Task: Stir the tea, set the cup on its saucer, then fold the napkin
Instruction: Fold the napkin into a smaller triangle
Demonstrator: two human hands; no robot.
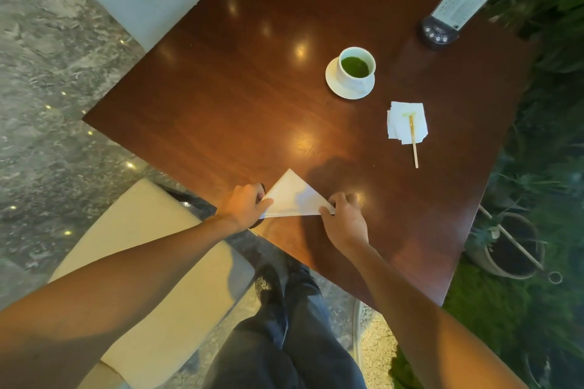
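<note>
Currently napkin point(292, 197) lies as triangle at near table point(221, 88) edge. Left hand point(245, 207) pinches left corner, right hand point(343, 215) pinches right corner. Judged thin, light, limp, tearable; hold corners, press crease flat. Cup point(357, 68) on saucer point(335, 85), far right.

A dark wooden table point(240, 98) carries a menu stand point(455, 9); a cream chair point(148, 262) sits beside it.

Triangular napkin point(294, 197) between left hand point(245, 205) and right hand point(343, 218)
</note>
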